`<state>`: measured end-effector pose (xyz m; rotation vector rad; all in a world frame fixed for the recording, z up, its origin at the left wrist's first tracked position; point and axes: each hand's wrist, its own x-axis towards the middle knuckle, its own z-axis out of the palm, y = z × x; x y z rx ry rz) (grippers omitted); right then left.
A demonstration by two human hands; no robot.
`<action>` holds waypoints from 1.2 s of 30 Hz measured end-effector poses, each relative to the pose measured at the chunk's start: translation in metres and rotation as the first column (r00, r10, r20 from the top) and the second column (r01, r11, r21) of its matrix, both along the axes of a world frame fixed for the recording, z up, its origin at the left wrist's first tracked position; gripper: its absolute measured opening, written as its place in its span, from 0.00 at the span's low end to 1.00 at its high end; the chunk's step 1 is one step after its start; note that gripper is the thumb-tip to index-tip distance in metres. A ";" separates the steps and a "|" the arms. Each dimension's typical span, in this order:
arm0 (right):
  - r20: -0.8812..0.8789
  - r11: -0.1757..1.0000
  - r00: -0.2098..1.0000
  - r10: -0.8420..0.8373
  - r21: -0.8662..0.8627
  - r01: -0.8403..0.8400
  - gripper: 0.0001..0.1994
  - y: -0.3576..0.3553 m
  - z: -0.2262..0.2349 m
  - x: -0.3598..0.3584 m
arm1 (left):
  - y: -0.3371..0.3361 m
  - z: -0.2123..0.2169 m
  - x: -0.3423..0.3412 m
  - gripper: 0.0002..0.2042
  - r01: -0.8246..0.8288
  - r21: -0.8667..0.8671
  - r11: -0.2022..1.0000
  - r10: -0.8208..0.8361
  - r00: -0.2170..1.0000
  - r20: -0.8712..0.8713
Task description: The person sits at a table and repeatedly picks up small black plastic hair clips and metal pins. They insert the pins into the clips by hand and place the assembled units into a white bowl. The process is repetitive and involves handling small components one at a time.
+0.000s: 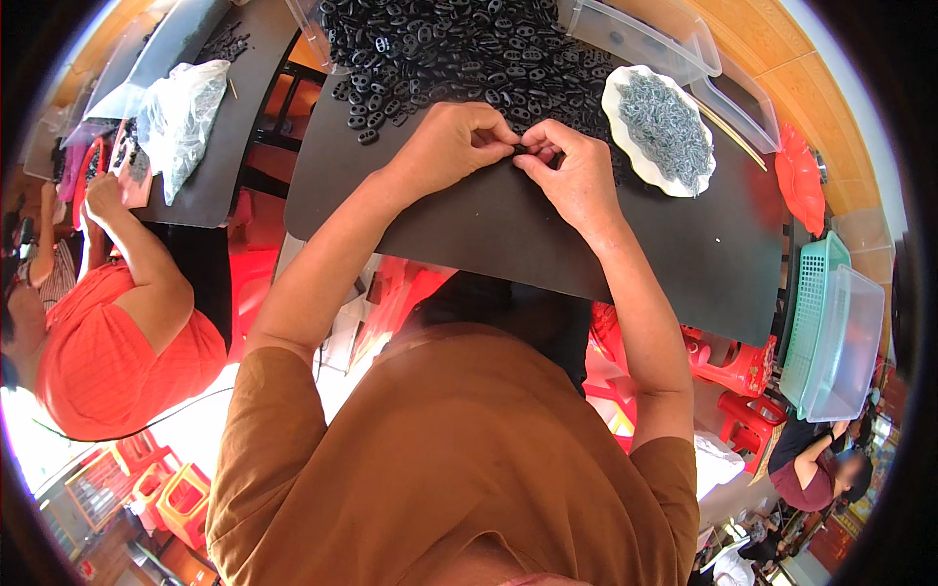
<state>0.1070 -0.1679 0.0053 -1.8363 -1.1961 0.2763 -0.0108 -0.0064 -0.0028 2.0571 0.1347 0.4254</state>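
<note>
My left hand and my right hand meet above the near part of the dark table. Their thumbs and fingertips pinch a small black piece between them, mostly covered by the fingers. Just beyond my hands spreads a large heap of small black oval plastic pieces with holes. To the right of the heap, beside my right hand, a white scalloped plate carries a pile of tiny slender grey-blue parts, too small to name.
Clear plastic bins line the far edge. A red dish and a green basket are at the right. Leftward, a person in red sits by another table holding a plastic bag. Red stools stand behind.
</note>
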 end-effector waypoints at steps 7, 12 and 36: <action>0.103 0.998 0.995 -0.006 0.066 -0.001 0.06 0.001 -0.002 -0.002 | -0.002 0.002 -0.001 0.03 0.004 -0.006 1.000 -0.004 1.000 0.001; 0.104 0.997 0.995 0.001 0.083 -0.010 0.06 0.002 -0.003 -0.003 | 0.000 -0.004 0.001 0.03 0.015 0.050 0.999 -0.017 0.999 0.037; -0.013 0.999 1.000 0.017 0.031 -0.016 0.05 0.000 0.000 0.003 | 0.002 -0.002 0.002 0.05 0.009 -0.008 1.000 -0.009 1.000 0.009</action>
